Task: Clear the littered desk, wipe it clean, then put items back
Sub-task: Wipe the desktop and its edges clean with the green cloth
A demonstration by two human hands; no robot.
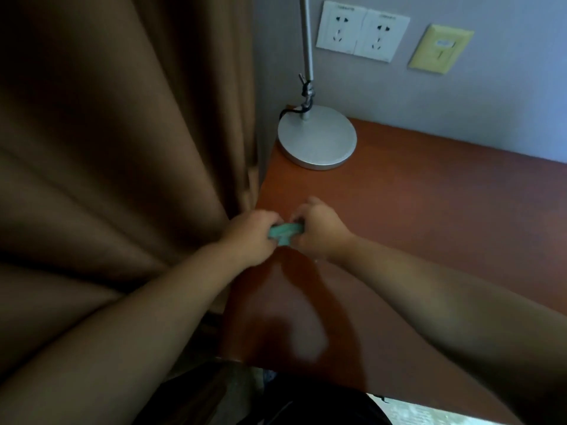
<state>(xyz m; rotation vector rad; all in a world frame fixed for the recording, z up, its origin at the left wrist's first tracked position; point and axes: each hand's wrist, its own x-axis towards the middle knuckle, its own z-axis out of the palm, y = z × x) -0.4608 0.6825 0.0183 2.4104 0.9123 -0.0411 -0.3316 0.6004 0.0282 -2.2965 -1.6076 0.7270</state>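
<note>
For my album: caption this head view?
Left hand and right hand hold a green cloth over the desk by a lamp.

The reddish-brown bench (429,216) fills the view from 6 o'clock out to 3 o'clock. In its far left corner, at 12 o'clock, stands a round silver lamp base (317,139), with a black cord (288,111) at its rear edge.

Left hand (249,237) and right hand (319,230) are bare.
</note>
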